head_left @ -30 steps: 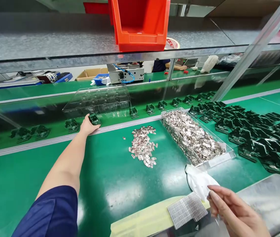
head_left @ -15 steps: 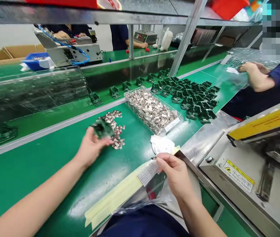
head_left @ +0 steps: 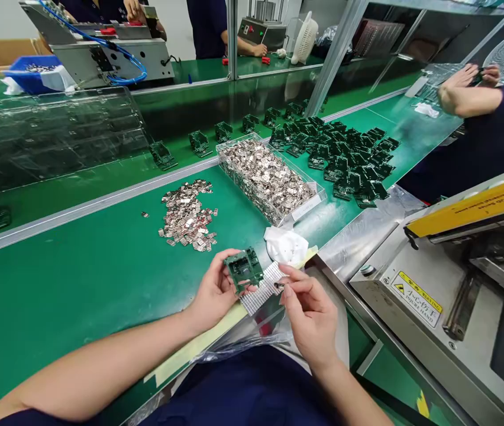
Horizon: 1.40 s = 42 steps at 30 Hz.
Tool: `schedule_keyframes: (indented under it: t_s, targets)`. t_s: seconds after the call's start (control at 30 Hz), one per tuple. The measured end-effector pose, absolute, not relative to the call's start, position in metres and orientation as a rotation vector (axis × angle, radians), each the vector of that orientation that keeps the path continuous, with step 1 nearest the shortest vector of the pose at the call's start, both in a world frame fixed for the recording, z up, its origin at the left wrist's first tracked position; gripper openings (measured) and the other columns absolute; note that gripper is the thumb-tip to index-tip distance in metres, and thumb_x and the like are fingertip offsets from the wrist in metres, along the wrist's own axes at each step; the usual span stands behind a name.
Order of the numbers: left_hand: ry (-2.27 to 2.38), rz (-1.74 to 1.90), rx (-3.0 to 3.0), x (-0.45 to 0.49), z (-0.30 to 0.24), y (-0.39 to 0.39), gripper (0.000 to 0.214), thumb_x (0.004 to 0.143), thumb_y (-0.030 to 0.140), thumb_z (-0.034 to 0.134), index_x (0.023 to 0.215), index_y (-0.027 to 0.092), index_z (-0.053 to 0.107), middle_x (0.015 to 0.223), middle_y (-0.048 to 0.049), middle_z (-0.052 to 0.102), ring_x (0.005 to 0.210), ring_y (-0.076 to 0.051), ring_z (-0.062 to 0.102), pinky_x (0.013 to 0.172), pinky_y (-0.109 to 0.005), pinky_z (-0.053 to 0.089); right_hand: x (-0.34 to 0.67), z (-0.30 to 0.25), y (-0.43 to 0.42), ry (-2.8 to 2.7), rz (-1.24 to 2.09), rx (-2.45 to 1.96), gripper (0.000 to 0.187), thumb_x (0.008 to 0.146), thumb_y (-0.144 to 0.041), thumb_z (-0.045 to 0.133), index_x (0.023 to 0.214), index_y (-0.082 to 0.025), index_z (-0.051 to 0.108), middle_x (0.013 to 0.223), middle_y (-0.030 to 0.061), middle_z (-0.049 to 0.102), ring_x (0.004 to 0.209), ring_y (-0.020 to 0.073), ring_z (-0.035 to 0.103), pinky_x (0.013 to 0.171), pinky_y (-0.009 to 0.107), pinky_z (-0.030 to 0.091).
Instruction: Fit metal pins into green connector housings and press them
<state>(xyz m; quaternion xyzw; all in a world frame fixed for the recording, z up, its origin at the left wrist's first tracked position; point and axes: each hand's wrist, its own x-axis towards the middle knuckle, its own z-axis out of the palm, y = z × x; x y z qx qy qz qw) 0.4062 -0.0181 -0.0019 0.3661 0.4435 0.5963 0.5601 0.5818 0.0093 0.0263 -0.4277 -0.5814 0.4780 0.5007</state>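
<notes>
Holding a green circuit board [head_left: 243,270] cupped in our left hand [head_left: 214,291], we pinch a small metal piece [head_left: 279,285] with our right hand [head_left: 308,315], just above a ridged metal strip [head_left: 258,291].

Factory floor, my seat on electronics assembly line: green workbench [head_left: 57,307], piles of circuit boards [head_left: 345,168], sealing machine [head_left: 438,296] by me, pneumatic press [head_left: 110,59], co-worker's arm [head_left: 469,97] alongside.

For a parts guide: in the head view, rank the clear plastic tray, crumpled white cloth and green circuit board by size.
Largest: clear plastic tray. The crumpled white cloth and green circuit board look alike, so unranked.
</notes>
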Motion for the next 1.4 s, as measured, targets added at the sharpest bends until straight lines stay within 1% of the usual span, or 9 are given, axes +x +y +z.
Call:
schedule_keyframes:
  t_s: [0.1, 0.17, 0.4, 0.5, 0.6, 0.77, 0.93, 1.07, 1.4]
  targets:
    - [1.087, 1.432, 0.824, 0.403, -0.005, -0.016, 0.057, 0.072, 0.029, 0.081, 0.118, 0.03, 0.047, 0.096, 0.0014, 0.065, 0.074, -0.014, 0.071, 0.074, -0.029, 0.06, 0.58, 0.026, 0.011, -1.353, 1.263, -1.024, 0.026, 0.089, -0.035, 0.063, 0.071, -0.02, 0.052, 0.093, 0.011, 0.073, 0.063, 0.0155, 0.065, 0.057, 0.029, 0.055]
    - [1.101, 1.435, 0.819, 0.403, -0.005, -0.015, 0.058, 0.07, 0.029, 0.082, 0.117, 0.03, 0.048, 0.095, 0.0022, 0.065, 0.073, -0.014, 0.071, 0.075, -0.03, 0.06, 0.579, 0.026, 0.013, -1.317, 1.333, -1.037, 0.028, 0.088, -0.038, 0.064, 0.071, -0.02, 0.051, 0.086, 0.0087, 0.072, 0.056, 0.0133, 0.062, 0.048, 0.025, 0.051]
    - [1.071, 1.411, 0.84, 0.401, -0.008, -0.013, 0.056, 0.074, 0.029, 0.079, 0.118, 0.03, 0.046, 0.094, 0.0011, 0.065, 0.073, -0.015, 0.072, 0.073, -0.029, 0.06, 0.582, 0.022, 0.017, -1.41, 1.478, -1.148, 0.022, 0.084, -0.04, 0.068, 0.079, -0.019, 0.063, 0.06, -0.0014, 0.059, 0.047, 0.0112, 0.054, 0.044, 0.022, 0.047]
    - [1.048, 1.419, 0.86, 0.4, -0.005, -0.013, 0.053, 0.075, 0.03, 0.078, 0.117, 0.029, 0.047, 0.094, 0.0003, 0.064, 0.074, -0.014, 0.071, 0.073, -0.028, 0.06, 0.587, 0.022, 0.018, -1.618, 1.364, -1.104, 0.019, 0.089, -0.035, 0.061, 0.089, -0.02, 0.072, 0.067, 0.0017, 0.062, 0.054, 0.0135, 0.058, 0.05, 0.025, 0.051]
    - [1.052, 1.435, 0.894, 0.4, -0.001, -0.012, 0.049, 0.075, 0.029, 0.078, 0.115, 0.029, 0.049, 0.092, 0.0001, 0.065, 0.074, -0.013, 0.068, 0.072, -0.027, 0.059, 0.592, 0.023, 0.019, -1.691, 1.363, -1.077, 0.021, 0.092, -0.033, 0.057, 0.101, -0.021, 0.072, 0.076, 0.0045, 0.069, 0.063, 0.0164, 0.065, 0.059, 0.028, 0.056]
    - [1.052, 1.398, 0.93, 0.401, -0.002, -0.013, 0.047, 0.077, 0.026, 0.077, 0.116, 0.03, 0.051, 0.089, -0.0006, 0.064, 0.073, -0.013, 0.065, 0.068, -0.025, 0.057, 0.593, 0.023, 0.022, -1.514, 1.447, -1.213, 0.011, 0.084, -0.032, 0.07, 0.084, -0.021, 0.07, 0.065, 0.0014, 0.068, 0.057, 0.0158, 0.064, 0.054, 0.025, 0.054]
    - [1.005, 1.369, 0.983, 0.402, -0.007, -0.016, 0.042, 0.082, 0.023, 0.071, 0.118, 0.03, 0.051, 0.101, -0.0029, 0.064, 0.083, -0.014, 0.064, 0.074, -0.023, 0.055, 0.579, 0.022, 0.022, -1.604, 1.247, -1.107, 0.007, 0.085, -0.023, 0.066, 0.087, -0.023, 0.073, 0.082, 0.0031, 0.069, 0.074, 0.0163, 0.064, 0.067, 0.026, 0.051]
    - [1.019, 1.341, 1.007, 0.402, -0.007, -0.018, 0.041, 0.083, 0.023, 0.07, 0.119, 0.027, 0.051, 0.098, -0.0028, 0.063, 0.083, -0.013, 0.062, 0.073, -0.022, 0.054, 0.562, 0.018, 0.019, -1.449, 1.29, -1.124, 0.014, 0.083, -0.023, 0.068, 0.097, -0.023, 0.065, 0.076, -0.0001, 0.066, 0.069, 0.0142, 0.061, 0.064, 0.025, 0.049]
    - [0.931, 1.329, 0.999, 0.402, -0.011, -0.02, 0.042, 0.087, 0.016, 0.065, 0.122, 0.031, 0.048, 0.097, 0.0003, 0.061, 0.08, -0.007, 0.059, 0.075, -0.015, 0.051, 0.546, 0.011, 0.016, -1.287, 1.351, -1.19, 0.024, 0.08, -0.024, 0.069, 0.096, -0.023, 0.051, 0.076, -0.0014, 0.064, 0.067, 0.0135, 0.056, 0.064, 0.027, 0.046]
